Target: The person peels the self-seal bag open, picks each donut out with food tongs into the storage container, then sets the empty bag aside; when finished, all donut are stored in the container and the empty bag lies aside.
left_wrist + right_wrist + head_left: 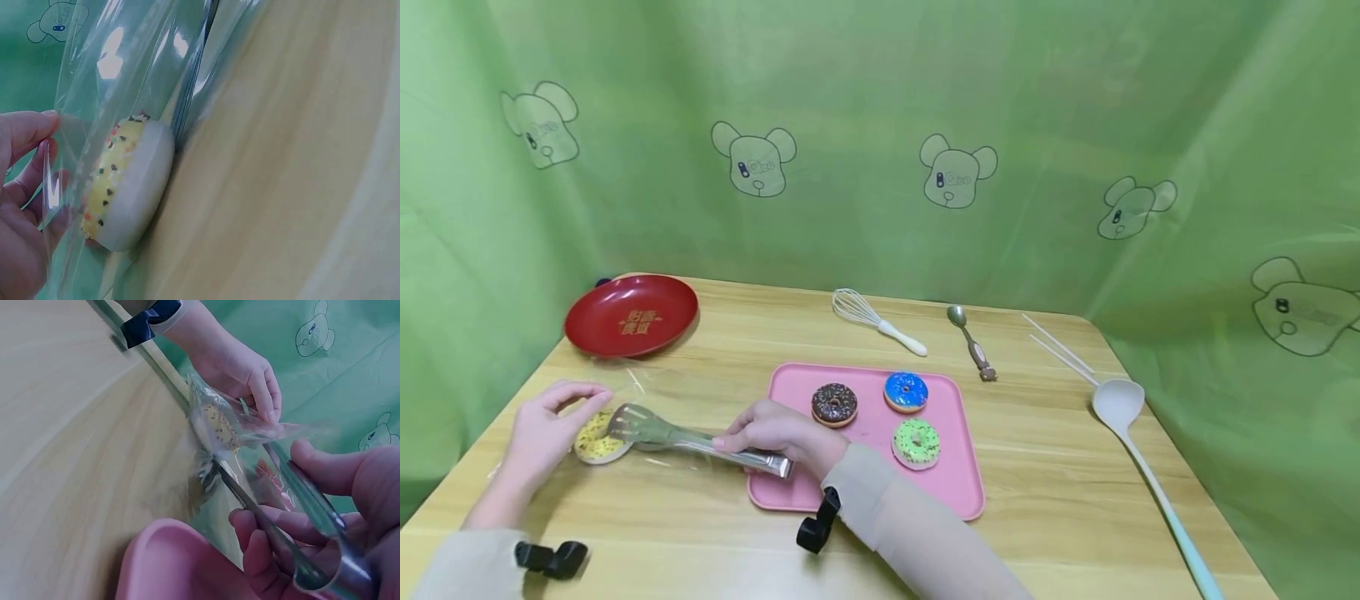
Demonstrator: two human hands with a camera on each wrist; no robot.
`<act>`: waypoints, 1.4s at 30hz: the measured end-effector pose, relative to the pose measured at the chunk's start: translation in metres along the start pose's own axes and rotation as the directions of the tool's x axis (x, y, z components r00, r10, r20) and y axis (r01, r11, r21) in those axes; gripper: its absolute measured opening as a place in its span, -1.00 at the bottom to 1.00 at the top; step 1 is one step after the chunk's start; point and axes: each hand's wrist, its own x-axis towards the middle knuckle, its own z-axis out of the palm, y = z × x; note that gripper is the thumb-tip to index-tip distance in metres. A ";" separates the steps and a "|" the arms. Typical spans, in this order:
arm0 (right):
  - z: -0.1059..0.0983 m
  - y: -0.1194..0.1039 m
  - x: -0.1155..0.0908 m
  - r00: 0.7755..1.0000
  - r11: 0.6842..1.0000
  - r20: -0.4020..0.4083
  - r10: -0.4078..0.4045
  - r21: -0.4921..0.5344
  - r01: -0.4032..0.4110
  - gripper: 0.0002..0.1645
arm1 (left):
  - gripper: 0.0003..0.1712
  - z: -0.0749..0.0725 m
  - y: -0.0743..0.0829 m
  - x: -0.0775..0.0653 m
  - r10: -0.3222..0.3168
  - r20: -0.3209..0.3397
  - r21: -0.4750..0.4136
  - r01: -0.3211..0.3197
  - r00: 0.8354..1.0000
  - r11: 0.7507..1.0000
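Observation:
In the left wrist view my left hand point(25, 187) pinches the edge of a clear plastic bag point(140, 56). Inside the bag is a yellow donut point(106, 187) with coloured sprinkles and a pale underside. My right hand point(782, 433) grips metal tongs point(700, 442) by their arms, above the left edge of the pink tray point(865, 498). The slotted tong head reaches left to the yellow donut, and in the right wrist view the tong arms point(250, 503) reach into the bag. A dark chocolate donut point(834, 405), a blue donut point(906, 392) and a green donut point(916, 443) lie on the tray.
A red plate point(602, 321) stands at the back left. Behind the tray lie a white whisk point(868, 317) and a spoon point(970, 342). At the right are a long-handled ladle point(1120, 402) and thin white chopsticks point(1060, 348). A green curtain point(850, 233) hangs around the wooden table point(1037, 508).

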 end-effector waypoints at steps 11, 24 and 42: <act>0.002 0.004 0.003 0.999 0.998 -0.032 0.001 0.059 0.001 -0.81 | -0.67 -0.001 -0.003 0.002 0.013 0.007 -0.012 -0.013 1.000 1.000; -0.008 0.012 -0.007 0.995 0.998 -0.087 -0.050 0.038 0.054 -0.80 | -0.71 -0.001 -0.006 0.004 -0.010 -0.022 -0.030 0.009 1.000 1.000; -0.045 0.030 -0.058 0.987 0.990 -0.104 -0.120 0.065 0.127 -0.79 | -0.70 -0.007 -0.006 -0.001 -0.046 -0.047 0.021 0.047 0.998 0.999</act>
